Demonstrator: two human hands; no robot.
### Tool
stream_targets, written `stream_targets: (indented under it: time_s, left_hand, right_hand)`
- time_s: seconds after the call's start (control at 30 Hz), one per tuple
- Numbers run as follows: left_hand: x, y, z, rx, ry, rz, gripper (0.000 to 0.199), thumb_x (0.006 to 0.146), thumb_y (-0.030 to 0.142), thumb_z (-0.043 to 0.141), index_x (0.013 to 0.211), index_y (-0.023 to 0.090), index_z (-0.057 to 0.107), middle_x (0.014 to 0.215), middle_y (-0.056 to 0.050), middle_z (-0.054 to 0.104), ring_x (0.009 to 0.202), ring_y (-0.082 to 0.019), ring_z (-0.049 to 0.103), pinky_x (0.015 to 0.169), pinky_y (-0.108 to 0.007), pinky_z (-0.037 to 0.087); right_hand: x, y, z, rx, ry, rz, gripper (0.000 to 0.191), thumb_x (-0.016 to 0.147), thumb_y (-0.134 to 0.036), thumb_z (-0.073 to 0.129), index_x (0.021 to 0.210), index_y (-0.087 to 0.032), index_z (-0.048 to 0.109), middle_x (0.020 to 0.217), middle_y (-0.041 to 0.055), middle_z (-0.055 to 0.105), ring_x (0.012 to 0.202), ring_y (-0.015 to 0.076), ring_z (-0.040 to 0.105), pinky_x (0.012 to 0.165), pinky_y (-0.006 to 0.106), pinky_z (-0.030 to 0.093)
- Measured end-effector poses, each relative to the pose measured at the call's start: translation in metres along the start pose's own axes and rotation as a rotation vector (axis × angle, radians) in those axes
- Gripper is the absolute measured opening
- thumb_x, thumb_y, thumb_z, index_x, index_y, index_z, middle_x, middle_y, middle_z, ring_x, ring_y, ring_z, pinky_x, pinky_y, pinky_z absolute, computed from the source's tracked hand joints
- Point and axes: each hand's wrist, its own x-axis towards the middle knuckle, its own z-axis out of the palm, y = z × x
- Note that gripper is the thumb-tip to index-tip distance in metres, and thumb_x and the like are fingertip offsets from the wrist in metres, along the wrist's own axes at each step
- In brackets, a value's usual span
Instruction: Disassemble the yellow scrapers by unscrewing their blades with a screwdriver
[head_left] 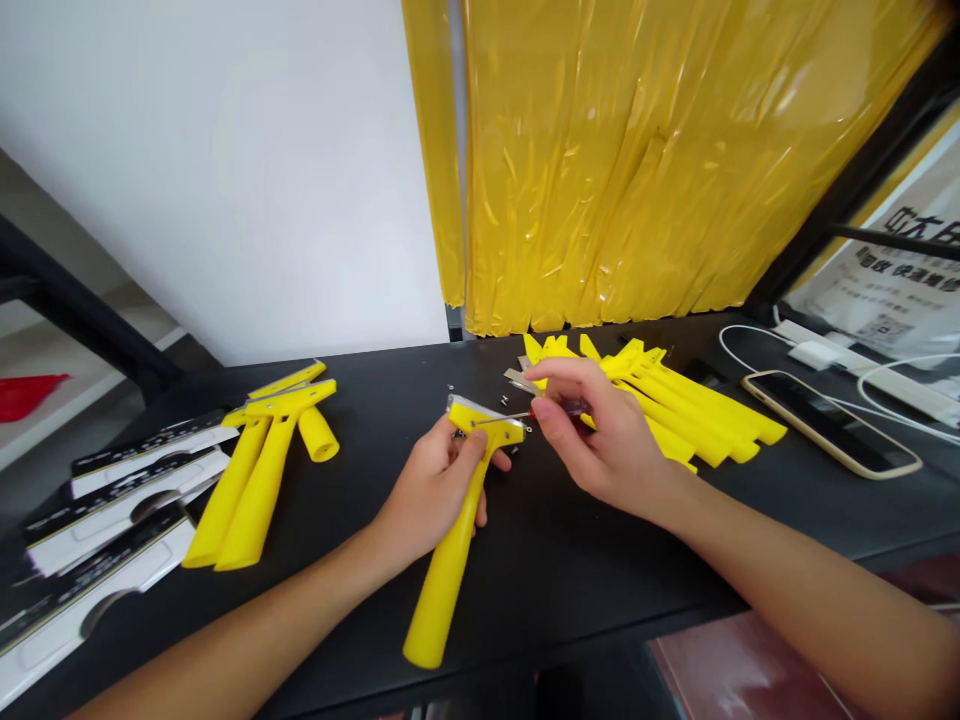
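Observation:
A yellow scraper (450,560) with a T-shaped head lies slantwise in my left hand (435,480), thumb on top and fingers beneath, just under its head. A metal strip edges that head, and small screws show in it. My right hand (600,430) pinches a thin screwdriver (536,413) between thumb and fingers, its shaft reaching leftward over the scraper head. Whether the tip sits in a screw is too small to tell. Beyond the head, small screws (504,400) lie loose on the black table (360,620).
Several yellow scraper handles (690,400) are piled at the right, and more yellow scrapers (259,450) lie at the left beside white and black packages (127,500). A phone (831,424) and white cables (750,340) lie far right. Yellow plastic sheeting (600,180) hangs behind.

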Motion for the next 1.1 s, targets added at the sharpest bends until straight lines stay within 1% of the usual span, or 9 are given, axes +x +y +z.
stream_targets:
  time_s: [0.07,0.13,0.3,0.47,0.63,0.73,0.83,1.0,1.1]
  left_hand:
    - [-0.0003,-0.0001,0.0,-0.007,0.007,-0.01,0.031,0.097,0.047,0.053,0.113,0.021,0.048,0.092,-0.005,0.073,0.038,-0.011,0.059,0.034,-0.023,0.048]
    - [-0.0003,-0.0007,-0.0002,-0.014,0.008,-0.018,0.031,0.097,0.047,0.054,0.111,0.02,0.048,0.092,-0.005,0.073,0.038,-0.01,0.058,0.034,-0.022,0.048]
    - [0.0003,-0.0035,-0.0015,-0.005,-0.009,0.002,0.03,0.099,0.048,0.052,0.11,0.02,0.048,0.097,-0.006,0.072,0.04,-0.01,0.06,0.035,-0.022,0.048]
    - [-0.0002,-0.0033,-0.0016,0.002,-0.013,0.018,0.029,0.099,0.047,0.051,0.111,0.021,0.048,0.097,-0.005,0.072,0.041,-0.01,0.06,0.036,-0.023,0.049]
    - [-0.0002,-0.0032,-0.0009,0.001,-0.017,0.016,0.03,0.099,0.048,0.051,0.11,0.02,0.048,0.095,-0.005,0.071,0.039,-0.01,0.059,0.035,-0.022,0.047]
    - [-0.0009,-0.003,-0.0005,0.003,-0.028,0.029,0.03,0.099,0.047,0.051,0.111,0.02,0.048,0.095,-0.005,0.071,0.04,-0.01,0.06,0.036,-0.022,0.048]
    - [-0.0013,-0.0025,-0.0004,0.001,-0.021,0.021,0.029,0.099,0.046,0.052,0.113,0.02,0.049,0.091,-0.004,0.071,0.039,-0.01,0.059,0.036,-0.022,0.048]
    - [0.0,-0.0028,-0.0011,-0.009,-0.014,0.02,0.03,0.099,0.047,0.051,0.115,0.021,0.048,0.093,-0.004,0.071,0.04,-0.01,0.06,0.036,-0.023,0.049]
    - [0.0001,-0.0015,-0.0012,0.004,-0.014,0.018,0.029,0.099,0.047,0.051,0.114,0.022,0.048,0.095,-0.004,0.071,0.041,-0.01,0.06,0.036,-0.023,0.049]
  right_hand:
    - [-0.0005,-0.0009,0.0001,0.031,-0.012,-0.021,0.034,0.096,-0.018,0.053,0.13,-0.023,0.051,0.091,0.002,0.062,0.068,0.0129,0.058,0.058,0.025,0.047]
    - [-0.0007,-0.0011,-0.0003,0.02,-0.017,-0.05,0.034,0.095,-0.016,0.053,0.128,-0.023,0.053,0.096,0.0034,0.063,0.072,0.0134,0.06,0.059,0.026,0.048]
    - [0.0006,0.001,-0.0024,-0.091,0.029,-0.071,0.01,0.097,-0.02,0.058,0.106,-0.024,0.061,0.082,-0.001,0.067,0.066,0.0117,0.062,0.061,0.024,0.048]
    - [0.0011,0.0012,-0.0011,-0.062,0.03,-0.076,0.028,0.095,-0.015,0.053,0.122,-0.022,0.057,0.094,0.0024,0.068,0.076,0.0138,0.066,0.065,0.025,0.051]
    - [0.0015,0.0036,-0.0015,-0.121,0.03,-0.043,0.023,0.096,-0.023,0.059,0.118,-0.023,0.06,0.081,-0.0009,0.066,0.063,0.012,0.063,0.058,0.024,0.047]
    - [0.0006,0.0025,-0.0023,-0.07,0.018,-0.027,0.031,0.097,-0.02,0.056,0.128,-0.024,0.054,0.076,-0.0021,0.063,0.059,0.0122,0.059,0.054,0.025,0.044]
    - [-0.001,0.0,-0.0021,-0.014,0.008,-0.079,0.042,0.093,-0.015,0.054,0.134,-0.023,0.049,0.078,-0.002,0.06,0.06,0.0123,0.056,0.055,0.025,0.045]
    - [-0.0013,0.0008,-0.0012,-0.077,0.002,-0.047,0.025,0.095,-0.02,0.058,0.12,-0.024,0.058,0.074,-0.0034,0.061,0.058,0.0104,0.056,0.055,0.024,0.044]
    - [-0.0001,-0.0002,-0.0007,-0.011,-0.003,0.0,0.031,0.095,-0.016,0.055,0.125,-0.023,0.054,0.07,-0.0055,0.054,0.056,0.0101,0.051,0.055,0.024,0.042]
